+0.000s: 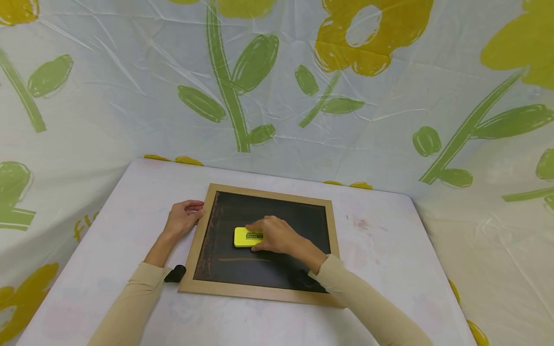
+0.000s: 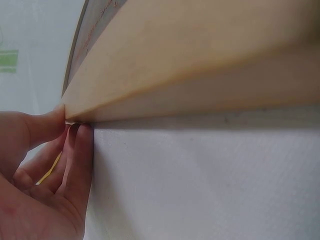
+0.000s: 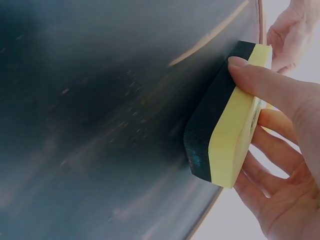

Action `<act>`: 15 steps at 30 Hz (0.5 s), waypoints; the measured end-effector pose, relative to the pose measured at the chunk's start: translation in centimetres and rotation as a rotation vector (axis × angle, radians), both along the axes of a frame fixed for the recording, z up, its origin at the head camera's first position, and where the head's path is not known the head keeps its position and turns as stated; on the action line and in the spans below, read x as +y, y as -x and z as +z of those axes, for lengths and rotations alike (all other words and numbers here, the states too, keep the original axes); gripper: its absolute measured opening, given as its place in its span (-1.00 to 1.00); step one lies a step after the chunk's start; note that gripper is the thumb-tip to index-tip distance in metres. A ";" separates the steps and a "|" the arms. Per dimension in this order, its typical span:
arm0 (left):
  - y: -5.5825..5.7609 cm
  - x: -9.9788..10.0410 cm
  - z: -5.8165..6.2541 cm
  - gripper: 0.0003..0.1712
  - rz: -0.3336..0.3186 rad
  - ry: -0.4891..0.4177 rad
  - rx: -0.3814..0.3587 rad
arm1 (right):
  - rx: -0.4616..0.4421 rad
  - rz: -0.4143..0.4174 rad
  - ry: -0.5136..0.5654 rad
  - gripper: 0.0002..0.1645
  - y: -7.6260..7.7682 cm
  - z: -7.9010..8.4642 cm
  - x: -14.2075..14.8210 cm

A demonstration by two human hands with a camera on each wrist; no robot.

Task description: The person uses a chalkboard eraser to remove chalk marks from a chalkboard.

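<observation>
A chalkboard (image 1: 285,209) with a light wooden frame lies flat on the table, bearing orange-brown chalk smears along its left side and one chalk line (image 1: 242,260) near the lower middle. My right hand (image 1: 277,234) grips a yellow and black board eraser (image 1: 242,237), thumb on one long side and fingers on the other. In the right wrist view, the eraser's black felt side (image 3: 215,107) faces the board. At the frame's left edge, my left hand (image 1: 183,218) holds the wood; its thumb (image 2: 47,125) touches the rail, with fingertips just below.
The white-covered table (image 1: 381,240) extends around the board, with a faint reddish stain (image 1: 359,223) on the right. A small black object (image 1: 175,274) sits by the left cuff, beside the frame's lower left corner. Flower-printed fabric (image 1: 281,96) hangs behind and at both sides.
</observation>
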State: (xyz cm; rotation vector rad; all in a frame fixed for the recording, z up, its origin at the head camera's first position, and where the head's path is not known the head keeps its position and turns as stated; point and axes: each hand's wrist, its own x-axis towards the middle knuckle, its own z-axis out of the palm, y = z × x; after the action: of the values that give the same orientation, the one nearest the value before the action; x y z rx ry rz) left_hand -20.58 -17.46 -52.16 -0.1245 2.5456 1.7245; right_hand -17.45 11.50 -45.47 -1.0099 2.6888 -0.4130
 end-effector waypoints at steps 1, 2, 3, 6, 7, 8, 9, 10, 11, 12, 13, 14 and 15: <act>0.0 0.0 0.0 -0.62 0.001 0.001 0.002 | 0.001 -0.001 0.003 -0.27 -0.1 0.0 0.3; -0.1 0.0 -0.1 -0.62 0.002 0.002 0.002 | 0.002 -0.003 0.006 -0.27 -0.2 0.0 0.5; -0.2 0.0 -0.1 -0.61 0.004 0.004 0.002 | -0.001 -0.006 0.009 -0.27 -0.2 -0.1 0.8; -0.4 0.1 -0.1 -0.61 0.007 0.006 0.001 | -0.006 -0.016 0.025 -0.28 -0.5 -0.2 1.5; -0.5 0.1 -0.1 -0.61 0.007 0.004 0.002 | -0.008 -0.020 0.028 -0.28 -0.6 -0.2 1.8; -0.6 0.1 -0.1 -0.62 0.007 0.003 0.004 | -0.008 -0.023 0.030 -0.28 -0.7 -0.2 2.1; -0.6 0.1 -0.1 -0.62 0.006 0.000 0.010 | -0.006 -0.024 0.033 -0.28 -0.8 -0.3 2.3; -0.7 0.2 -0.1 -0.62 0.004 -0.006 0.015 | -0.005 -0.026 0.037 -0.28 -0.8 -0.3 2.6; -0.8 0.2 0.0 -0.62 0.003 -0.008 0.019 | -0.003 -0.027 0.040 -0.28 -0.9 -0.3 2.9; -0.9 0.2 0.0 -0.62 0.002 -0.009 0.024 | 0.000 -0.027 0.038 -0.28 -1.0 -0.3 3.1; -1.0 0.3 0.0 -0.62 0.001 -0.009 0.027 | 0.004 -0.028 0.037 -0.28 -1.1 -0.4 3.4; -1.0 0.3 -0.1 -0.62 0.001 -0.007 0.030 | 0.007 -0.031 0.036 -0.28 -1.2 -0.4 3.7; -1.1 0.3 -0.1 -0.62 0.001 -0.005 0.031 | 0.006 -0.036 0.037 -0.28 -1.3 -0.4 3.9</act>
State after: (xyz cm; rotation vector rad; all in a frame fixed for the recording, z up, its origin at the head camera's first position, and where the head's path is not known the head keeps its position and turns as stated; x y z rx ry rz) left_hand -19.49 -17.18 -52.25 -0.0998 2.5633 1.7460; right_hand -16.19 15.39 -45.87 -0.9758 2.7181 -0.4694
